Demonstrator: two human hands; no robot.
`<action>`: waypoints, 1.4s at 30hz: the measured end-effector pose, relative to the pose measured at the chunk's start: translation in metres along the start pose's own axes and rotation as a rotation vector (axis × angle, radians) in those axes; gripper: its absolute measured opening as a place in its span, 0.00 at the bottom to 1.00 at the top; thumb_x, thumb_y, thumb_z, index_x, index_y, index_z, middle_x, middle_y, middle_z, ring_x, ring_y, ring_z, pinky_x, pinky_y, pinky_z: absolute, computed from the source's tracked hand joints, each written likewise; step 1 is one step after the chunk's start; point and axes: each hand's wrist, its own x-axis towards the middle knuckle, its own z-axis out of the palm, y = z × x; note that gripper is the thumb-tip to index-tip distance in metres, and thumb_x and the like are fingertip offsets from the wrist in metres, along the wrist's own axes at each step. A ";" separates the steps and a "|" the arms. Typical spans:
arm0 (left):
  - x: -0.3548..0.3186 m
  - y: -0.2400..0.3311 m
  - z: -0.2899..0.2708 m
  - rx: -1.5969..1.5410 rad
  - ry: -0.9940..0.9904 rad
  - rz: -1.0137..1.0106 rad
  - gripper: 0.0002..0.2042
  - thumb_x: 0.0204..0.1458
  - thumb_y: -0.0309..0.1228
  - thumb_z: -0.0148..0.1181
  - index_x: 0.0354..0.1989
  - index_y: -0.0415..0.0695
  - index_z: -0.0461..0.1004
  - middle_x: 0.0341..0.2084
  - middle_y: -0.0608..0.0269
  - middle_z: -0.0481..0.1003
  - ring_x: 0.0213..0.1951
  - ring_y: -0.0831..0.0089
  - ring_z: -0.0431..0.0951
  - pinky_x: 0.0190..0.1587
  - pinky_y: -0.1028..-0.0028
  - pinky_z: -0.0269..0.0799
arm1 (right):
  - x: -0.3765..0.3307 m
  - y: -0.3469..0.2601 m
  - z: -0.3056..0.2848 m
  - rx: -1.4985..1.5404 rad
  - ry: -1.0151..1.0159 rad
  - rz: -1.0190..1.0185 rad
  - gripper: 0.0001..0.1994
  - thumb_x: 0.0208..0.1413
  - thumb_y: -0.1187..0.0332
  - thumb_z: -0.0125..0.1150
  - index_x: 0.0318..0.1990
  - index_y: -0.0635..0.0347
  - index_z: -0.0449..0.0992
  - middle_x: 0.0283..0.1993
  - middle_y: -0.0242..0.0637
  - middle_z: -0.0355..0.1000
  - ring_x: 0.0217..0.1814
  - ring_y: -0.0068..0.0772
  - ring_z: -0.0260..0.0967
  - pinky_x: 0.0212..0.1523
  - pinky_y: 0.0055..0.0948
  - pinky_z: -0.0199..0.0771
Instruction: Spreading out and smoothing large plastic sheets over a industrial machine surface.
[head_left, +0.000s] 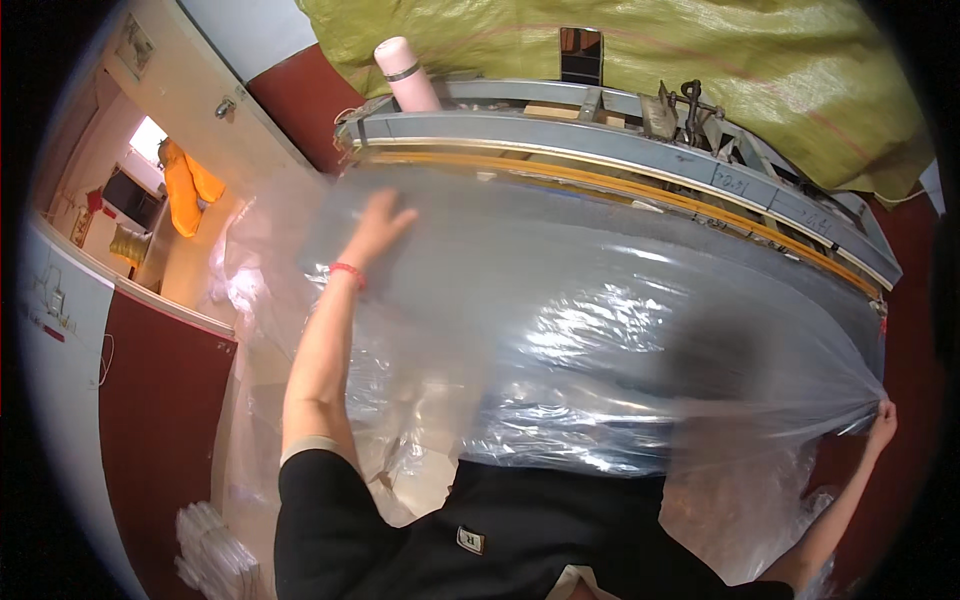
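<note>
**Clear plastic sheet spread over work table**

The clear plastic sheet (600,310) lies spread across the grey table (640,150), draping over its near edge. The left hand (380,225) rests flat on the sheet at its far left part, fingers spread, gripping nothing. The right hand (882,420) is closed, pinching the sheet's gathered right edge. A pink bottle (405,72) stands behind the table, near a yellow-green tarpaulin (640,50)

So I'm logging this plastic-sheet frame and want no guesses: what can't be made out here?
Head view only:
- Table surface: veiled by the clear plastic sheet.
- Right hand: small at the fisheye rim, fingers lost in bunched film.
- Left hand: palm side hidden.
- Metal frame: far parts behind the pink bottle.
</note>
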 end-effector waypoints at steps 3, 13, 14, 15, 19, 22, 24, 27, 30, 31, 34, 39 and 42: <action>0.004 0.021 0.034 0.173 0.005 -0.008 0.27 0.48 0.45 0.49 0.53 0.39 0.58 0.56 0.49 0.55 0.59 0.58 0.51 0.56 0.62 0.50 | 0.037 0.032 -0.046 -0.171 0.046 -0.059 0.12 0.54 0.62 0.48 0.36 0.64 0.69 0.33 0.34 0.70 0.35 0.26 0.64 0.40 0.27 0.63; 0.039 -0.013 0.025 0.092 0.022 -0.284 0.30 0.49 0.48 0.46 0.54 0.37 0.57 0.55 0.50 0.56 0.59 0.62 0.53 0.59 0.69 0.46 | -0.007 -0.375 0.044 -0.461 0.315 -0.729 0.16 0.43 0.77 0.51 0.44 0.61 0.68 0.47 0.42 0.65 0.52 0.41 0.60 0.54 0.36 0.58; 0.044 -0.010 0.026 0.059 -0.018 -0.304 0.29 0.50 0.47 0.46 0.54 0.36 0.57 0.55 0.50 0.56 0.58 0.61 0.53 0.59 0.70 0.46 | -0.020 -0.355 0.060 -0.247 0.135 -0.861 0.19 0.41 0.75 0.56 0.45 0.58 0.67 0.49 0.41 0.63 0.55 0.41 0.58 0.54 0.38 0.57; 0.044 -0.028 0.028 0.082 0.003 -0.275 0.29 0.51 0.46 0.46 0.55 0.35 0.56 0.56 0.49 0.55 0.59 0.60 0.53 0.59 0.70 0.46 | -0.039 -0.359 0.071 -0.162 -0.030 -0.710 0.21 0.40 0.74 0.59 0.46 0.58 0.67 0.51 0.42 0.62 0.57 0.40 0.56 0.55 0.37 0.56; 0.063 -0.092 0.046 0.184 -0.048 -0.236 0.29 0.53 0.46 0.41 0.56 0.35 0.53 0.57 0.48 0.53 0.59 0.60 0.51 0.59 0.70 0.44 | -0.036 -0.202 0.087 -0.405 0.017 -0.111 0.22 0.50 0.56 0.50 0.52 0.57 0.63 0.57 0.41 0.57 0.61 0.41 0.50 0.58 0.39 0.49; 0.072 -0.120 0.050 0.217 -0.034 -0.179 0.29 0.54 0.47 0.40 0.56 0.35 0.52 0.57 0.47 0.53 0.59 0.60 0.50 0.59 0.71 0.44 | -0.034 -0.171 0.065 -0.500 -0.012 0.142 0.30 0.51 0.44 0.41 0.55 0.55 0.60 0.61 0.39 0.51 0.64 0.41 0.42 0.60 0.43 0.42; 0.081 -0.132 0.052 0.211 -0.017 -0.152 0.30 0.54 0.47 0.40 0.56 0.35 0.52 0.57 0.47 0.53 0.59 0.59 0.50 0.59 0.71 0.44 | -0.033 -0.165 0.056 -0.475 -0.110 0.206 0.36 0.47 0.38 0.41 0.58 0.53 0.55 0.64 0.38 0.44 0.67 0.40 0.35 0.61 0.46 0.35; 0.085 -0.169 0.043 0.151 -0.024 -0.205 0.31 0.54 0.48 0.39 0.56 0.32 0.50 0.57 0.45 0.52 0.59 0.58 0.50 0.59 0.71 0.43 | -0.029 -0.179 0.054 -0.452 -0.192 0.258 0.40 0.43 0.36 0.44 0.60 0.52 0.52 0.65 0.38 0.40 0.68 0.40 0.31 0.62 0.46 0.30; 0.089 -0.185 0.041 0.067 -0.046 -0.278 0.32 0.54 0.49 0.39 0.56 0.31 0.50 0.56 0.44 0.52 0.59 0.58 0.50 0.60 0.71 0.43 | -0.021 -0.205 0.048 -0.459 -0.333 0.333 0.43 0.40 0.34 0.45 0.61 0.51 0.50 0.66 0.40 0.37 0.68 0.39 0.27 0.62 0.48 0.29; 0.089 -0.186 0.042 0.068 -0.021 -0.290 0.31 0.54 0.47 0.40 0.55 0.29 0.51 0.56 0.42 0.53 0.59 0.57 0.52 0.59 0.71 0.45 | -0.019 -0.213 0.048 -0.465 -0.331 0.330 0.43 0.40 0.34 0.45 0.61 0.51 0.50 0.66 0.40 0.37 0.68 0.39 0.27 0.62 0.48 0.29; 0.086 -0.189 0.038 0.153 0.164 -0.202 0.28 0.55 0.44 0.41 0.54 0.30 0.54 0.55 0.44 0.55 0.57 0.57 0.55 0.58 0.71 0.48 | -0.013 -0.226 0.056 -0.520 -0.311 0.335 0.39 0.42 0.39 0.49 0.59 0.54 0.54 0.63 0.44 0.43 0.67 0.42 0.35 0.60 0.48 0.37; 0.055 -0.145 0.007 -0.098 0.514 -0.187 0.24 0.55 0.41 0.42 0.54 0.33 0.56 0.54 0.47 0.58 0.55 0.60 0.59 0.56 0.71 0.51 | -0.023 -0.221 0.079 -0.305 0.084 -0.023 0.27 0.45 0.52 0.56 0.49 0.61 0.66 0.51 0.43 0.62 0.55 0.44 0.56 0.54 0.36 0.56; -0.002 -0.110 -0.021 -0.357 0.530 -0.278 0.22 0.55 0.38 0.42 0.55 0.36 0.56 0.55 0.51 0.57 0.56 0.64 0.58 0.56 0.71 0.52 | -0.023 -0.223 0.094 -0.288 -0.051 -0.020 0.31 0.43 0.49 0.56 0.52 0.59 0.63 0.55 0.41 0.59 0.58 0.43 0.53 0.57 0.34 0.53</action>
